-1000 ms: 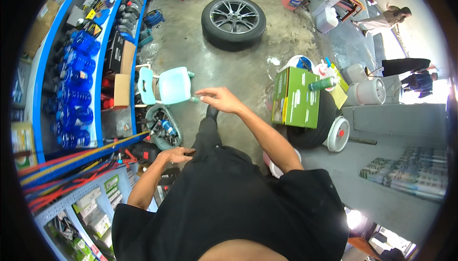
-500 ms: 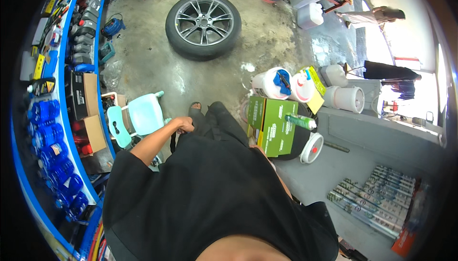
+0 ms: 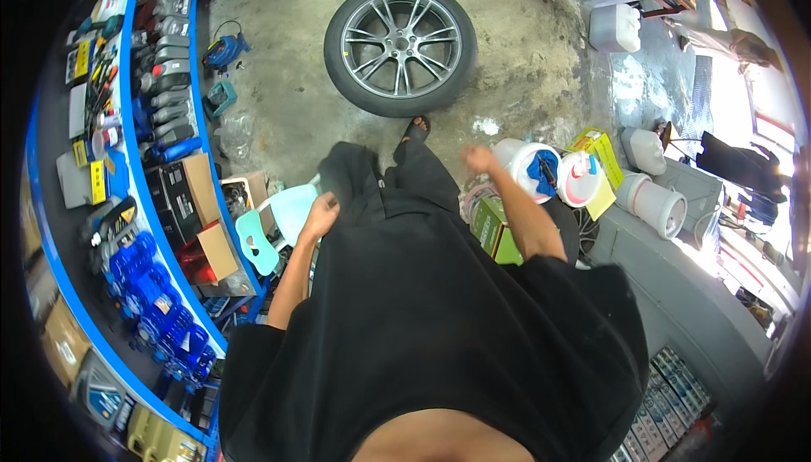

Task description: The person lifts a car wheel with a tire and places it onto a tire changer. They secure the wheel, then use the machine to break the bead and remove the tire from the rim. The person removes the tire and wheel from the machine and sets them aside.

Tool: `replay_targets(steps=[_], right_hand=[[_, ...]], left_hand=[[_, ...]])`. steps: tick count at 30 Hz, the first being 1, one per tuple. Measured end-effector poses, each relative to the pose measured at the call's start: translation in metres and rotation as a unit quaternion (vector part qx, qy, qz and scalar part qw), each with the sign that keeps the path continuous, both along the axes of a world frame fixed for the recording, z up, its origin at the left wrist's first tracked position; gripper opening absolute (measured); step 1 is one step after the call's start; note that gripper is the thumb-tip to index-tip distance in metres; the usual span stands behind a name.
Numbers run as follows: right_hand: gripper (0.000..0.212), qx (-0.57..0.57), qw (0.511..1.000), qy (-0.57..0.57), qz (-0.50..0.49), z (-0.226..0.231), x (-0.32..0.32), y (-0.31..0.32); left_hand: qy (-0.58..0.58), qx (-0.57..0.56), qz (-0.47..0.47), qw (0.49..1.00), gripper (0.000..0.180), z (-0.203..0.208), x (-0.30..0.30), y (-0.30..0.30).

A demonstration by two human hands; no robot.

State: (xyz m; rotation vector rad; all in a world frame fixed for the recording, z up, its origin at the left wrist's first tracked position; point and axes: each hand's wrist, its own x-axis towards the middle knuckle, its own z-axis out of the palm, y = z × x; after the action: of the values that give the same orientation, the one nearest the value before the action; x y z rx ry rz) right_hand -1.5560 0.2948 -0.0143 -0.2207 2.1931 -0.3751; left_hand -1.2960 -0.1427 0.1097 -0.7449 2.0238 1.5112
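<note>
My left hand (image 3: 322, 214) hangs beside my left thigh, its fingers curled in and nothing showing in them. Just past it stands a pale turquoise plastic chair (image 3: 293, 211). Out in front of my right hip is my right hand (image 3: 479, 160), its fingers blurred by motion. A white bucket (image 3: 512, 158) with a blue cloth (image 3: 543, 173) on top is the nearest thing to it. Ahead, a car wheel (image 3: 400, 45) with a grey multi-spoke rim and black tyre lies flat on the concrete floor. My sandalled foot (image 3: 415, 130) is close to the tyre's near edge.
Blue-framed shelving (image 3: 127, 124) with bottles and boxes runs along the left. A green box (image 3: 488, 227) is partly behind my right forearm. More white buckets (image 3: 662, 209) and a low grey wall (image 3: 655, 280) are on the right. A person (image 3: 733, 45) is at the far right.
I have stepped forward, a foot now near the tyre. My right hand has come into view. My left hand has swung back along my thigh. The spray can by the green box is out of sight.
</note>
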Motion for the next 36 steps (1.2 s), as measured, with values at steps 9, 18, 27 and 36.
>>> replay_targets(steps=[9, 18, 27, 36], right_hand=[[0.032, -0.334, 0.882, 0.025, -0.331, 0.13, -0.256, -0.171], [0.042, 0.004, 0.963, -0.167, -0.213, 0.1, -0.125, -0.202], [0.04, -0.033, 0.981, -0.167, -0.097, -0.103, -0.266, -0.184], [0.094, 0.044, 0.998, -0.025, 0.024, -0.352, -0.347, -0.185]], left_hand=[[0.27, -0.227, -0.219, 0.91, 0.012, -0.018, -0.161, -0.101], [0.238, -0.189, -0.279, 0.911, 0.01, 0.001, -0.268, -0.155], [-0.209, 0.381, -0.116, 0.893, 0.015, -0.087, -0.343, -0.153], [-0.216, -0.104, -0.049, 0.969, 0.114, -0.499, -0.435, 0.056]])
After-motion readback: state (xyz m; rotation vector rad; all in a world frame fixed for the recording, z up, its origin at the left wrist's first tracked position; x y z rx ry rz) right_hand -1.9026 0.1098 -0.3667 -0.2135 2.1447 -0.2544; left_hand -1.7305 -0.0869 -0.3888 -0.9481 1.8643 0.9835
